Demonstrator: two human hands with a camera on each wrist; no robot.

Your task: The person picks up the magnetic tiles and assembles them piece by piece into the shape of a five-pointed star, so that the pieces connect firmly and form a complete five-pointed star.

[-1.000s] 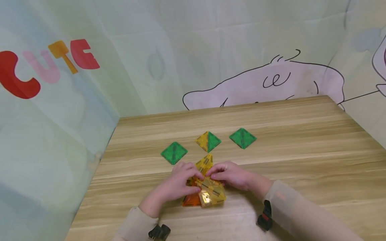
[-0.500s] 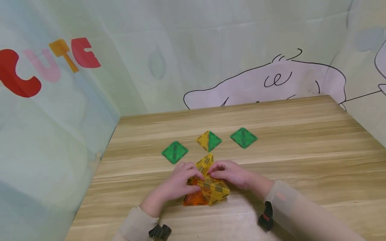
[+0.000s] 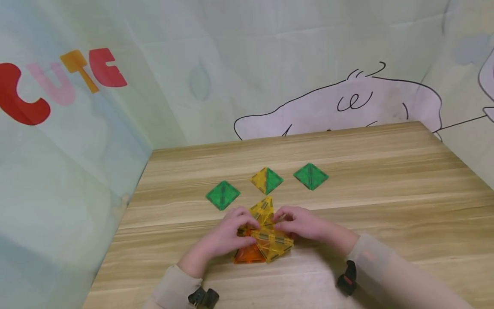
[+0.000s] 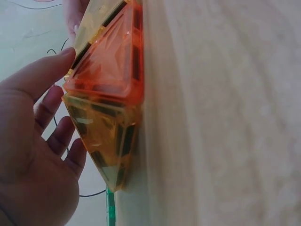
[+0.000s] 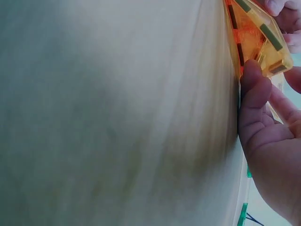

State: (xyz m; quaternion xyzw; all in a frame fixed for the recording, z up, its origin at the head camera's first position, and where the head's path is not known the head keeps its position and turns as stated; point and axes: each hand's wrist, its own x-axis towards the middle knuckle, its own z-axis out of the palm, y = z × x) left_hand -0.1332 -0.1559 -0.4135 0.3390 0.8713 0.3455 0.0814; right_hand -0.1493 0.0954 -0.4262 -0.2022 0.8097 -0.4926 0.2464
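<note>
Right hand (image 3: 299,223): it has moved slightly to the right since the earlier frame; its bent fingers are at the tile shape (image 3: 275,246), and I cannot tell whether they grip it.
Left hand (image 3: 231,229): it holds the top of this shape, with thumb in front and fingers behind.
Tile shape: yellow and orange, it stands on the counter (image 3: 162,240), between both hands.
Farther flat tiles: yellow-green diamond (image 3: 266,180) between two green diamonds (image 3: 222,195).
</note>
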